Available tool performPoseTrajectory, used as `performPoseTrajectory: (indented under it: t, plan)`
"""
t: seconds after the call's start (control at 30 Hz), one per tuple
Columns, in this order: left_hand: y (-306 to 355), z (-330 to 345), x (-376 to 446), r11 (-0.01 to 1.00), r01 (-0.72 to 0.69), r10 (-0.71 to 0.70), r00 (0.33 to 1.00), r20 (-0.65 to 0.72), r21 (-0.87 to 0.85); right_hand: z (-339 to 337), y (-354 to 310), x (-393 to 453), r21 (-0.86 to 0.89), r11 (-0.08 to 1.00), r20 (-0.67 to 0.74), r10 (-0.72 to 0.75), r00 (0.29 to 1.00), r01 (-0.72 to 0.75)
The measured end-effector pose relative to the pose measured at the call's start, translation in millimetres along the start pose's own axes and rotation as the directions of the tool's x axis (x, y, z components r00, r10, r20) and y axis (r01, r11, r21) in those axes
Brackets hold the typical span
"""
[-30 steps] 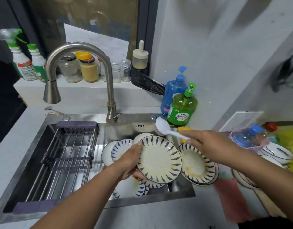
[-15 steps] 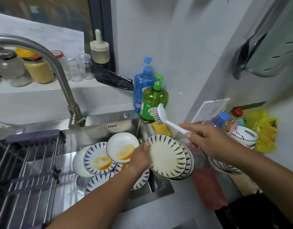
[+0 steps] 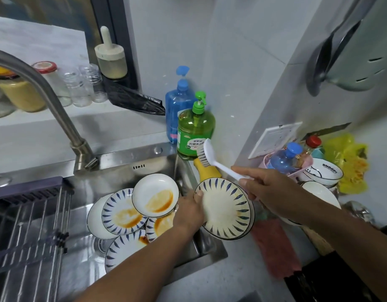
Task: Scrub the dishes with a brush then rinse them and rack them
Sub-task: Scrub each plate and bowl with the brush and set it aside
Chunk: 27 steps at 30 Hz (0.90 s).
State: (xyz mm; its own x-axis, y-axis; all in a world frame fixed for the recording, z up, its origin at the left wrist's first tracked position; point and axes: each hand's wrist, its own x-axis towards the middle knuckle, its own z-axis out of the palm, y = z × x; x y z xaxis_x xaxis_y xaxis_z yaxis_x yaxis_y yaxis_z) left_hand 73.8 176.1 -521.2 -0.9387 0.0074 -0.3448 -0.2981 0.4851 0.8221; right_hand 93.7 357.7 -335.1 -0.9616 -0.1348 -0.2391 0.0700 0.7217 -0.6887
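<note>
My left hand (image 3: 189, 211) grips the left rim of a white plate with blue dashes (image 3: 226, 209), tilted over the sink's right edge. There seems to be a second plate right behind it. My right hand (image 3: 267, 190) holds the white handle of a dish brush (image 3: 208, 152); its bristle head points up and left, next to the green soap bottle (image 3: 195, 132), above the plate and apart from it. Several dirty plates with orange stains (image 3: 153, 198) lie piled in the steel sink (image 3: 127, 162). A wire drying rack (image 3: 29, 232) spans the sink's left part.
The faucet (image 3: 57, 110) arches over the sink from the left. A blue pump bottle (image 3: 177, 105) stands behind the green one. Bowls (image 3: 323, 172), a pink basket with bottles and a yellow bag crowd the right counter. A red cloth (image 3: 275, 247) lies by the sink. Jars line the back ledge.
The view has swung right and down. The held plate shifted right toward the sink's right edge, and the brush stayed raised beside the green bottle.
</note>
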Motion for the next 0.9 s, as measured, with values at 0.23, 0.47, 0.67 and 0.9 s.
performPoseTrajectory:
  t: [0.23,0.47,0.67,0.9]
  plan:
    - [-10.3,7.3,5.2,0.989,0.092,-0.094,0.995,0.015,0.119,11.9,0.3,5.9,-0.029,0.999,0.044,0.016,0.999,-0.014]
    - [-38.6,-24.9,34.3,0.88,0.353,-0.399,0.912,-0.092,-0.319,26.1,0.0,19.9,-0.011,1.0,0.089,0.001,0.996,0.0]
    - [-127.6,-49.1,67.7,0.736,0.576,-0.661,0.725,-0.194,-0.356,38.3,2.5,34.1,0.02,0.999,0.132,-0.039,0.991,0.037]
    - [-155.9,-72.5,73.7,0.697,0.619,-0.687,0.721,-0.09,-0.362,44.0,9.4,51.1,0.01,1.0,0.187,-0.029,0.982,0.028]
